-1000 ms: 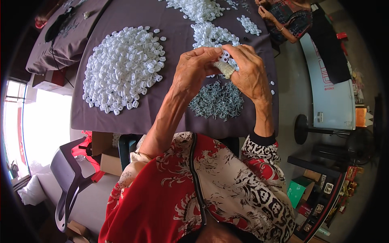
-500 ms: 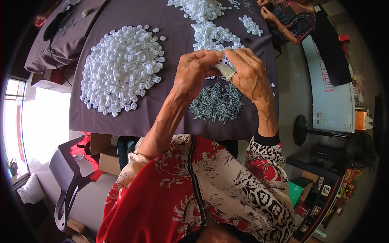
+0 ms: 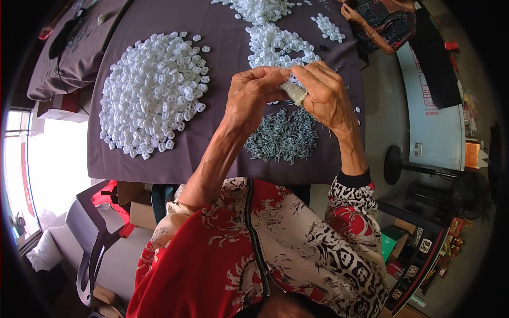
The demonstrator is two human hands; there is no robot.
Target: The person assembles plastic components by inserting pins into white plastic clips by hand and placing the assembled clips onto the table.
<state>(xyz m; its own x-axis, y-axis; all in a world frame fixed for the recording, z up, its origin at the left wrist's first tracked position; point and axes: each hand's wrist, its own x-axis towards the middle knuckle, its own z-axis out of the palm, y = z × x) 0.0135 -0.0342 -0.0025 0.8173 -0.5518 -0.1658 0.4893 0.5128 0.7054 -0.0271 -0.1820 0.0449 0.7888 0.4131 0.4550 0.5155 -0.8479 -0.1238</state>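
My left hand [image 3: 258,94] and my right hand [image 3: 324,95] meet above the table, fingertips closed together. What they pinch is small and mostly hidden by the fingers. A pale, worn wrap [image 3: 295,93] covers a digit of my right hand, seemingly the thumb. Just below my hands lies a heap of small grey metal screws or nails [image 3: 281,137]. Behind them spreads a heap of small white plastic pieces [image 3: 265,45]. To the left of my left hand is a larger heap of white oval pieces with holes [image 3: 151,95].
Everything lies on a dark cloth-covered table [image 3: 212,159]. Another person's hand [image 3: 352,15] is at the far right corner, near a small group of white pieces [image 3: 328,27]. A grey chair [image 3: 90,233] stands at the left, a white cabinet [image 3: 432,132] at the right.
My hands keep nearly the same pose, fingertips still together. The view has shifted slightly, so the left heap sits a little further left and lower.
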